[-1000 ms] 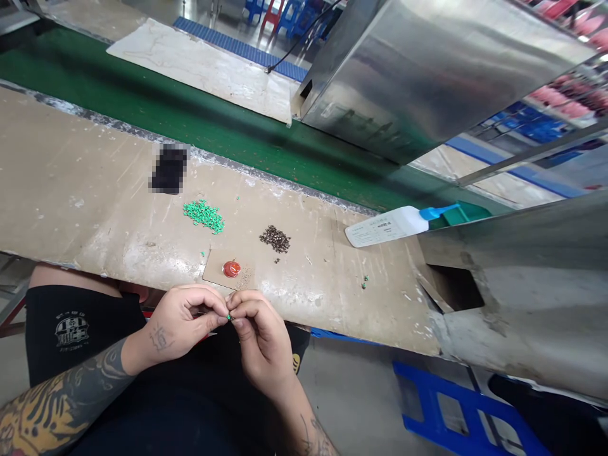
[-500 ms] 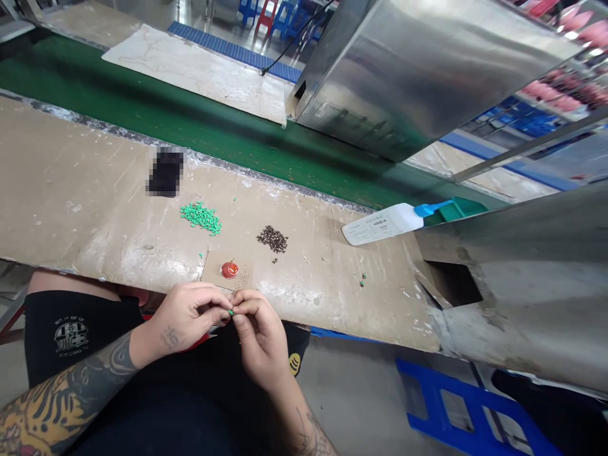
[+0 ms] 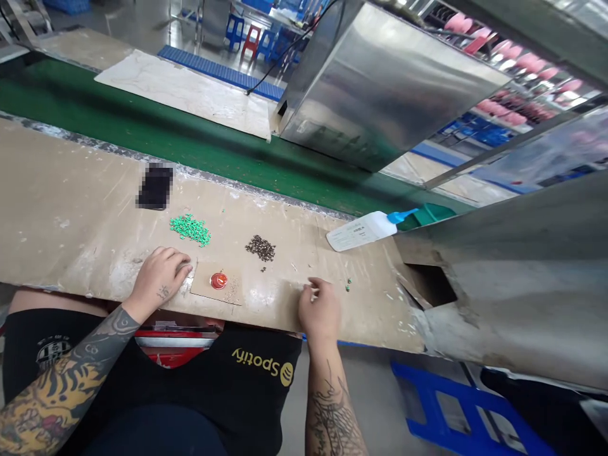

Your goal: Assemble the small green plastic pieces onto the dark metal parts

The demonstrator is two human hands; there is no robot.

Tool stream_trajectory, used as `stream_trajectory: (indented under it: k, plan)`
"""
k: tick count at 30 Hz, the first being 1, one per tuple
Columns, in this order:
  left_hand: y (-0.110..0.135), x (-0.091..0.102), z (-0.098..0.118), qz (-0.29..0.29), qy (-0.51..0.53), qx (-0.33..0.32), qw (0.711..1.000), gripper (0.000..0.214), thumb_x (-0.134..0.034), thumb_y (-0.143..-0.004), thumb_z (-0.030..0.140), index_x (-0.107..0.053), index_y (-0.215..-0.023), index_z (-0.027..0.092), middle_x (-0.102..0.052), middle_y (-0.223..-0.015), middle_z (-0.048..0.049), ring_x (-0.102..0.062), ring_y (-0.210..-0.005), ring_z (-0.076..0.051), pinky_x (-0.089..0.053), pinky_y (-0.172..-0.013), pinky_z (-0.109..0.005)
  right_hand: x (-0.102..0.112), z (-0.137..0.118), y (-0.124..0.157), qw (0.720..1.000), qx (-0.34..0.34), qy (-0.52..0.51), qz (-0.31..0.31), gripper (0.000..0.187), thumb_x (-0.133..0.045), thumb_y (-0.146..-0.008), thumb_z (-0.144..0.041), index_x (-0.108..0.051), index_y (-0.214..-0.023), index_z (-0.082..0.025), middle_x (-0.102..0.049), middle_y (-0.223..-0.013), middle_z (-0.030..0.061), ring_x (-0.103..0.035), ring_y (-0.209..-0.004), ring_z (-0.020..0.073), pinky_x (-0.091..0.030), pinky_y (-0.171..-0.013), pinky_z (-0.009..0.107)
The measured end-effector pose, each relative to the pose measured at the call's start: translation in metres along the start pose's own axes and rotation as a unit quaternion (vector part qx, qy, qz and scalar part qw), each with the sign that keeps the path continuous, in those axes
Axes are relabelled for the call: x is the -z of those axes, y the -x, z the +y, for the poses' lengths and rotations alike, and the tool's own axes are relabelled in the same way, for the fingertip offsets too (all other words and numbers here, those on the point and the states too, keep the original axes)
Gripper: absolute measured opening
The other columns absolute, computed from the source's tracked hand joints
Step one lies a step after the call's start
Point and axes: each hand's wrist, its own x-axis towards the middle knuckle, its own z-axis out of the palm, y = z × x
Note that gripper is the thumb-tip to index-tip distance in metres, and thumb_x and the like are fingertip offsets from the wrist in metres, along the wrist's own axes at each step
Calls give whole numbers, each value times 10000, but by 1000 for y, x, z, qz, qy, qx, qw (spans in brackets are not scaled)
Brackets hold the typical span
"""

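My left hand lies on the worn bench top, fingers loosely bent, fingertips at the edge of a small cardboard piece. Nothing shows in it. A red round button sits on that cardboard. Just beyond the hand is a pile of small green pieces. My right hand rests at the bench's near edge with thumb and fingers pinched together; what they hold is too small to see. A couple of green bits lie just right of it. A pile of dark brown pieces lies between the hands, farther back.
A white glue bottle with a blue nozzle lies on its side at the right. A green conveyor belt runs behind the bench, under a steel housing. A steel chute stands at the right, a blue stool below it.
Both hands were pinched together over my lap on a small green piece. They have parted: the left went up to the bench by the cardboard, the right went out toward the loose green bits.
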Motion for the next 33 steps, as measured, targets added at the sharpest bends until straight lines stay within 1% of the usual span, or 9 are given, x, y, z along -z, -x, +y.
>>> stream_trajectory:
  k: [5, 10, 15, 18, 20, 23, 27, 29, 33]
  plan:
    - [1, 0, -1, 8, 3, -12, 1000, 247, -520, -990, 312, -742, -1012, 205, -723, -1015, -97, -611, -1005, -303, -464, -906, -433, -34, -44, 0, 990, 108, -28, -87, 305, -466, -946, -217, -725, -1100, -170, -711, -1081, 133, -647, -1024, 266, -520, -957, 433]
    - [4, 3, 3, 14, 50, -5, 999, 213, -539, -963, 250, -742, -988, 191, -716, -1004, -103, -607, -1014, -307, -462, -924, -446, -42, -62, -11, 988, 119, -26, -95, 281, -468, -935, -182, -735, -1022, -156, -701, -1025, 147, -640, -984, 281, -508, -944, 467]
    - [7, 8, 2, 48, 74, -1, 996, 198, -537, -968, 228, -731, -970, 189, -720, -991, -94, -627, -993, -280, -492, -915, -426, -29, -60, -11, 989, 106, -52, -92, 196, -496, -909, -227, -682, -896, -167, -711, -920, 136, -663, -878, 285, -539, -841, 466]
    - [14, 15, 11, 77, 105, -11, 991, 209, -511, -997, 237, -710, -987, 176, -716, -989, -95, -639, -990, -254, -509, -911, -399, -12, -70, 11, 987, 102, -87, -92, 168, -509, -930, -260, -657, -952, -184, -738, -924, 108, -692, -806, 248, -567, -760, 404]
    - [23, 19, 26, 81, 157, -32, 984, 185, -527, -999, 235, -701, -978, 177, -718, -962, -84, -650, -959, -235, -513, -894, -379, 1, -86, 32, 973, 128, -157, -107, 131, -526, -941, -238, -651, -964, -209, -746, -948, 81, -713, -859, 227, -576, -791, 370]
    - [36, 23, 56, 30, 267, -45, 962, 120, -584, -976, 214, -701, -970, 187, -722, -946, -56, -670, -915, -203, -520, -859, -335, 16, -118, 61, 930, 187, -275, -155, 110, -556, -934, -164, -643, -927, -232, -723, -913, 46, -707, -880, 200, -574, -798, 333]
    - [48, 23, 83, -77, 370, -17, 926, 109, -623, -946, 173, -716, -985, 216, -731, -931, -13, -684, -862, -168, -527, -787, -277, 23, -146, 82, 895, 176, -357, -203, 140, -577, -935, -122, -634, -956, -248, -702, -900, 25, -694, -842, 170, -572, -765, 294]
    - [51, 24, 87, -85, 387, -13, 918, 121, -622, -940, 145, -718, -963, 216, -731, -908, -5, -680, -838, -158, -522, -764, -264, 23, -148, 87, 884, 143, -388, -219, 166, -586, -941, -128, -622, -1032, -261, -708, -912, 20, -697, -829, 164, -583, -762, 286]
    - [54, 26, 84, -43, 394, -61, 916, 129, -624, -946, 120, -717, -978, 204, -733, -903, -13, -676, -827, -151, -522, -762, -256, 23, -145, 91, 862, 110, -431, -244, 224, -613, -944, -139, -590, -1114, -283, -716, -940, 11, -699, -830, 152, -595, -764, 265]
